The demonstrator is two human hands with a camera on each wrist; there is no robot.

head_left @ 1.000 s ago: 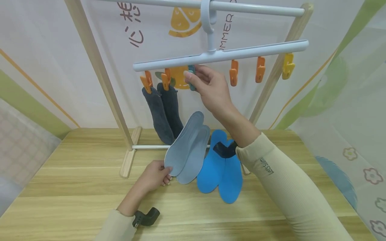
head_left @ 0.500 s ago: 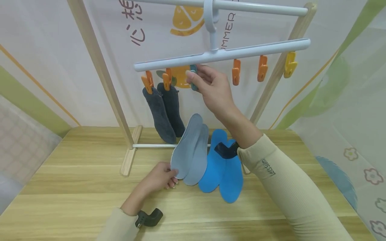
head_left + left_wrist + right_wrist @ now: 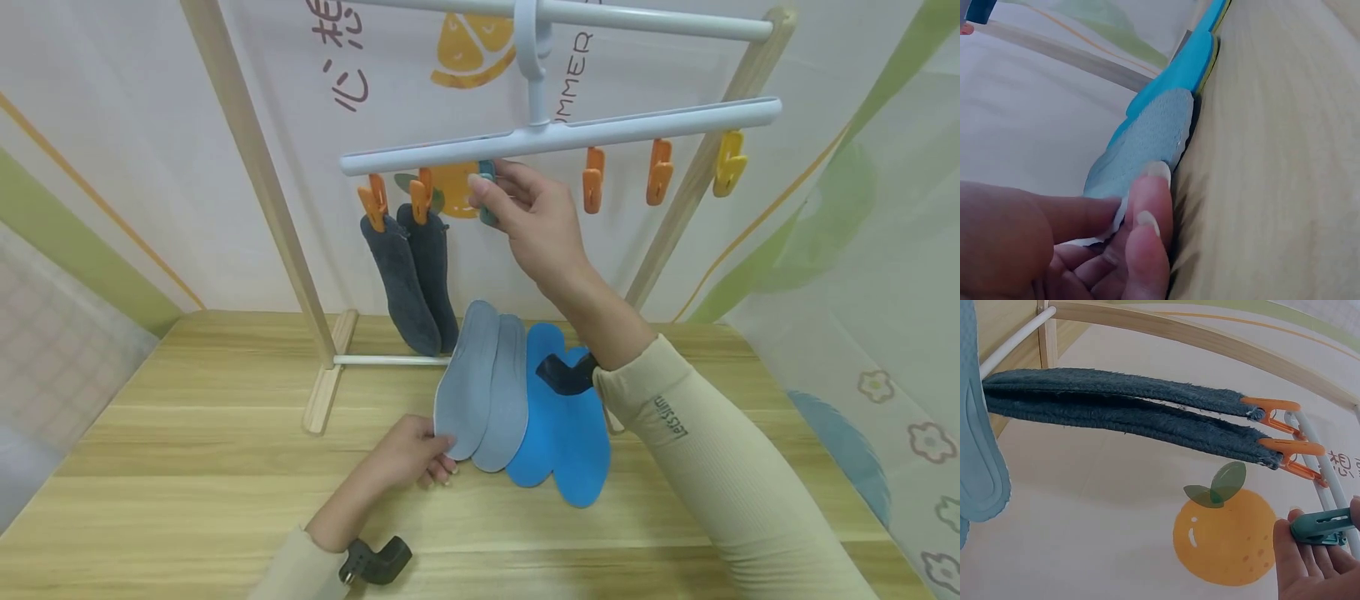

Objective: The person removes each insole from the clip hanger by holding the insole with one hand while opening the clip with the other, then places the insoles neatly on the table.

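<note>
My left hand [image 3: 405, 454] pinches the lower edge of a light grey insole [image 3: 463, 387], thumb on top and fingers beneath. A second grey insole [image 3: 506, 408] lies partly under it, overlapping the blue insoles [image 3: 581, 446]. Up at the white hanger [image 3: 645, 127], my right hand [image 3: 542, 221] pinches a teal clip [image 3: 1322, 526] between thumb and fingers. No insole shows in that clip. To its left, two orange clips [image 3: 373, 204] hold dark, fuzzy insoles [image 3: 405, 287] that hang down.
On the hanger's right side dangle two orange clips [image 3: 592, 179] and a yellow clip [image 3: 729, 165]. The hanger hooks over the top bar [image 3: 660, 21] of a wooden-sided rack [image 3: 262, 179]. Behind it is a printed white curtain [image 3: 255, 275]; below is a wooden tabletop [image 3: 195, 467].
My left hand has shifted slightly right and down with the grey insole, whose upper end has lowered and swung left. The right hand keeps its grip on the teal clip.
</note>
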